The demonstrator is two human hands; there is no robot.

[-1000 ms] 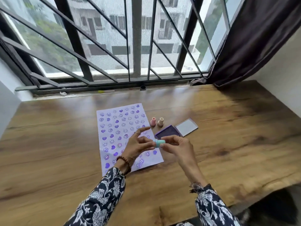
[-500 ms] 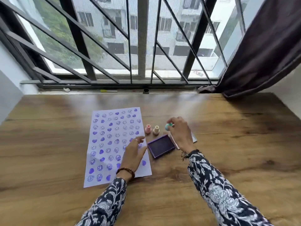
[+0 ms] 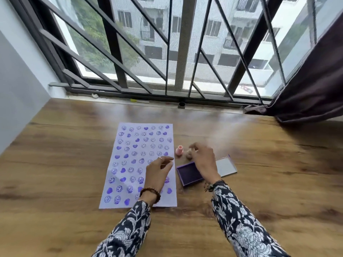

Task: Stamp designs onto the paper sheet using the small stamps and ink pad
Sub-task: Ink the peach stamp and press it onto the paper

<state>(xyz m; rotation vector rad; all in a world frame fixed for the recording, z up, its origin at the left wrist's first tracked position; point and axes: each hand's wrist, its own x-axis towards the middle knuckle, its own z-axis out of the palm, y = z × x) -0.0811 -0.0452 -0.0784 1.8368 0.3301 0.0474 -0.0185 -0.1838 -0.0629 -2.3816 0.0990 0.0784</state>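
The white paper sheet point(image 3: 128, 145) lies on the wooden table, covered with purple smiley and heart prints. My left hand point(image 3: 158, 172) rests flat on its lower right part and holds nothing. A pink stamp point(image 3: 179, 150) stands upright just right of the sheet. Beside it is a beige stamp point(image 3: 189, 155), blurred, with the fingertips of my right hand point(image 3: 203, 160) curled over its top. Whether they grip it I cannot tell. The open purple ink pad point(image 3: 188, 173) lies below that hand. The teal stamp is out of sight.
The ink pad's lid point(image 3: 226, 166) lies right of the pad, partly under my right wrist. A barred window point(image 3: 178, 52) runs along the table's far edge, a dark curtain point(image 3: 306, 89) hangs at the right, and a pale wall point(image 3: 16, 80) stands at the left.
My right hand carried the teal stamp from the sheet to the stamps, and now it is over the beige stamp. My left hand has settled on the sheet. The view tilted upward.
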